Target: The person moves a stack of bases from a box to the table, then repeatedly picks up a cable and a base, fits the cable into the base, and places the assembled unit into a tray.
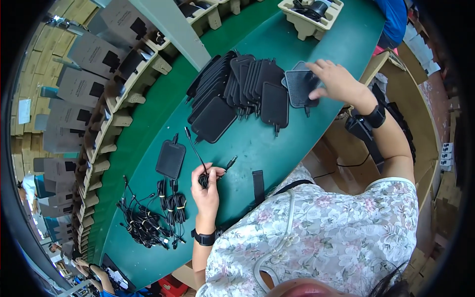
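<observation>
Bundled black cable (204, 179) is gripped in my left hand (207, 190), its two plug ends sticking out past the fingers. My right hand (341, 84) is over the right edge of a flat black rectangular pad (299, 89), thumb and fingers apart. Another pad partly shows beneath that one. Beside it, many similar black pads (210, 74) with short connector stubs lie in overlapping rows on the green table (247, 173). A single pad (170, 159) lies apart, left of my left hand. Below it sits a heap of bundled black cables (148, 222).
Cream moulded trays (118, 104) holding grey printed cards line the raised green strip on the left. Another cream tray (309, 24) with black items stands at the far end. A cardboard box (341, 158) is right of the table. A black strap (258, 185) lies near the front edge.
</observation>
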`<action>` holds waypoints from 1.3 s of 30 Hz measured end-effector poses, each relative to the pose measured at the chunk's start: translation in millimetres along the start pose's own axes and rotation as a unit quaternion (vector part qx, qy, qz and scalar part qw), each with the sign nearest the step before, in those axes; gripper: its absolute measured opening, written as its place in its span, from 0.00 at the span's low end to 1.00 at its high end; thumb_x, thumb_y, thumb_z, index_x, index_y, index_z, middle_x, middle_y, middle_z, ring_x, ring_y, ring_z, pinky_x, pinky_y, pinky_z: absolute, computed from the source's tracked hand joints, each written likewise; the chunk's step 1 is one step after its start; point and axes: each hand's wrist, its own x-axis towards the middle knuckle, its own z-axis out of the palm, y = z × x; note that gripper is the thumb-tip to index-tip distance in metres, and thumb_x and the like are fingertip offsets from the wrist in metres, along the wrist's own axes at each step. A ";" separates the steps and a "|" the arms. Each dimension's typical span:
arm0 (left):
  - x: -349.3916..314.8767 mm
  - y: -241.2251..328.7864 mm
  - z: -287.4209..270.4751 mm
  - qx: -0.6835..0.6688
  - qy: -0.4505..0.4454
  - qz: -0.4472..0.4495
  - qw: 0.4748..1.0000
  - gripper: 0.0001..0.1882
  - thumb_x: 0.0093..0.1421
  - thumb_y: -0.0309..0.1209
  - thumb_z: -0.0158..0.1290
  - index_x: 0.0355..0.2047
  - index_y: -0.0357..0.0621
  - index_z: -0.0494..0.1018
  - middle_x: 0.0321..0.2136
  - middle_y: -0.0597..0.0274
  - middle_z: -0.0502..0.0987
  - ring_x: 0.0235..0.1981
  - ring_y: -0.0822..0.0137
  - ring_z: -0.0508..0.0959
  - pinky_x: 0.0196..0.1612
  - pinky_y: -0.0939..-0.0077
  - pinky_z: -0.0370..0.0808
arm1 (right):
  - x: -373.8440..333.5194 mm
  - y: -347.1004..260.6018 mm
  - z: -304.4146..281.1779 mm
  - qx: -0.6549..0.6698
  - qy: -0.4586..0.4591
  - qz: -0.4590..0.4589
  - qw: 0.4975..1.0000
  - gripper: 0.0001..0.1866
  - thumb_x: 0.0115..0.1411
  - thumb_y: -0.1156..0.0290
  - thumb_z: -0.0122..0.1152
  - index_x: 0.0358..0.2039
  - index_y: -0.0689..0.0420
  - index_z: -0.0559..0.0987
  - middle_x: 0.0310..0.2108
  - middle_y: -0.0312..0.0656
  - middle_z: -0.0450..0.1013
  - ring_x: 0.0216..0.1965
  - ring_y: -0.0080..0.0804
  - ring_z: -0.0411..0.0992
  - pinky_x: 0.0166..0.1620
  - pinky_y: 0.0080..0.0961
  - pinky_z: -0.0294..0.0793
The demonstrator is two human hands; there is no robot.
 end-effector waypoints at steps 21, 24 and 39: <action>1.6 -14.5 -0.9 -0.018 0.023 0.019 0.999 0.10 0.63 0.26 0.45 0.43 0.36 0.62 0.26 0.57 0.75 0.25 0.72 0.74 0.30 0.83 0.70 | 10.9 -49.5 64.3 0.089 0.171 0.099 0.976 0.31 0.50 0.61 0.62 0.52 0.61 0.65 0.52 0.56 0.62 0.53 0.52 0.62 0.53 0.41 0.63; 3.6 -15.5 -1.7 -0.033 0.026 0.022 0.999 0.10 0.63 0.26 0.44 0.44 0.36 0.62 0.25 0.58 0.75 0.25 0.72 0.74 0.30 0.83 0.69 | 13.7 -28.8 30.8 0.214 0.153 0.112 0.958 0.22 0.52 0.66 0.59 0.46 0.61 0.71 0.43 0.55 0.70 0.46 0.51 0.69 0.47 0.35 0.70; -17.5 12.5 -14.0 0.405 -0.022 0.145 0.903 0.17 0.49 0.23 0.57 0.40 0.40 0.67 0.30 0.54 0.71 0.34 0.55 0.71 0.37 0.68 0.69 | 111.3 204.9 -52.7 0.535 0.508 0.128 0.663 0.15 0.63 0.65 0.51 0.45 0.61 0.71 0.36 0.33 0.71 0.37 0.19 0.66 0.42 0.17 0.66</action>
